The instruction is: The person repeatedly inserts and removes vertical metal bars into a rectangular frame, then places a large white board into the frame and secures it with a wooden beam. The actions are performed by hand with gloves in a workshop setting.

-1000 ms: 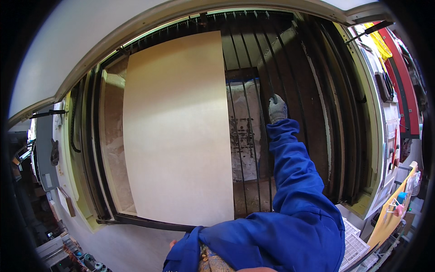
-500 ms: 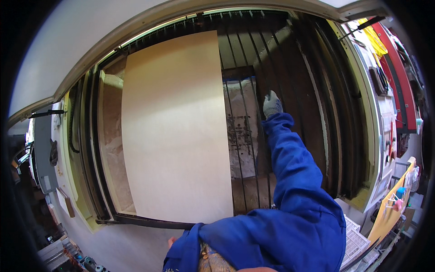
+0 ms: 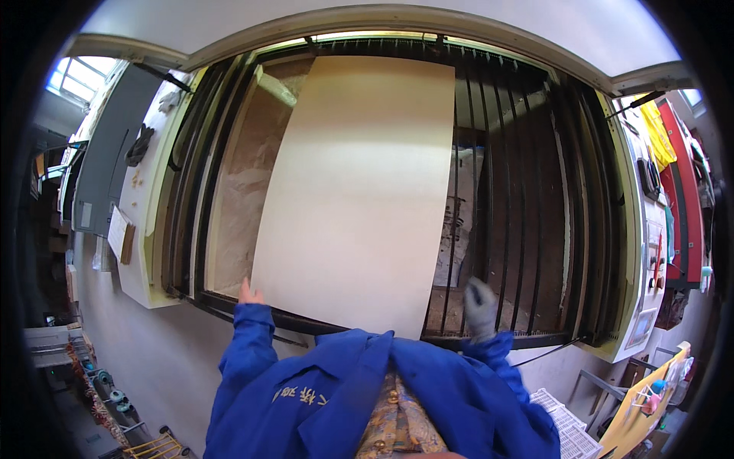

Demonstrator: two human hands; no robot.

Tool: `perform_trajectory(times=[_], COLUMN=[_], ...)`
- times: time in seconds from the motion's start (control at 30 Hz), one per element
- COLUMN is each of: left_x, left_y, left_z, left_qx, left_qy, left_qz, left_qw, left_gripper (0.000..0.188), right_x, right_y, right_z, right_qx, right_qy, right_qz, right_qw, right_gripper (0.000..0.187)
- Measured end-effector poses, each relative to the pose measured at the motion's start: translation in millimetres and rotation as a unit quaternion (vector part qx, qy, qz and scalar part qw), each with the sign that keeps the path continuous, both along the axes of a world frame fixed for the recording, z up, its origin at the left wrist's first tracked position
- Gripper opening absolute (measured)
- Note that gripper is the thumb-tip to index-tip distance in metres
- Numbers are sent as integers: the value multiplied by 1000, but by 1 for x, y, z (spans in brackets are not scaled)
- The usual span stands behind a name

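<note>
A large pale flat sheet [image 3: 355, 191] lies across the dark slatted bed of an open machine. My left hand [image 3: 249, 292] is bare, with its fingers apart, at the front rail by the sheet's near left corner. It holds nothing I can see. My right hand [image 3: 480, 307] wears a grey glove and hovers near the front of the bed, right of the sheet. It is slightly blurred, so whether its fingers are closed does not show. Black slats [image 3: 523, 222] run front to back beside it.
The machine's raised white lid [image 3: 382, 17] spans the far side. A black front rail [image 3: 306, 324] borders the bed. Dark gloves [image 3: 140, 145] lie on the left side panel. To the right stand a red case [image 3: 682, 199] and a white control panel [image 3: 647, 283].
My right hand has drawn back from over the slats toward the front rail. My left hand has come up to the sheet's near left corner. The view has shifted left.
</note>
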State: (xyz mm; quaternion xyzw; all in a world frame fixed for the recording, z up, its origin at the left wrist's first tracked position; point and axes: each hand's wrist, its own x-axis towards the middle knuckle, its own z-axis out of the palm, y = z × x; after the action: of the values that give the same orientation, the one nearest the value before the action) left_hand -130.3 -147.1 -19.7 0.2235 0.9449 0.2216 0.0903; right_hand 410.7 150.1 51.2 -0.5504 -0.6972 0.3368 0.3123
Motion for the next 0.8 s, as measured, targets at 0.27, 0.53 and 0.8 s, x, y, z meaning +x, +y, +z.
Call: perform_trajectory(times=[0.27,0.53,0.8], left_x=[-52,-67,-57], left_y=[1,-27,-37], left_z=[-24,-50,-47], left_qx=[-110,59,53], left_qy=[-43,-193,-147], left_qz=[-69,-145,-237], left_qw=[991,969,959], left_gripper=[50,34,30], right_x=[-45,-84,-41], right_y=[-124,-143,-138], right_z=[-22,-5,-78], right_qx=[-180,-188,-64], right_qy=[-152,-371,-220], right_qz=[43,6,-106], right_qw=[971,909,968], right_gripper=[60,78,53])
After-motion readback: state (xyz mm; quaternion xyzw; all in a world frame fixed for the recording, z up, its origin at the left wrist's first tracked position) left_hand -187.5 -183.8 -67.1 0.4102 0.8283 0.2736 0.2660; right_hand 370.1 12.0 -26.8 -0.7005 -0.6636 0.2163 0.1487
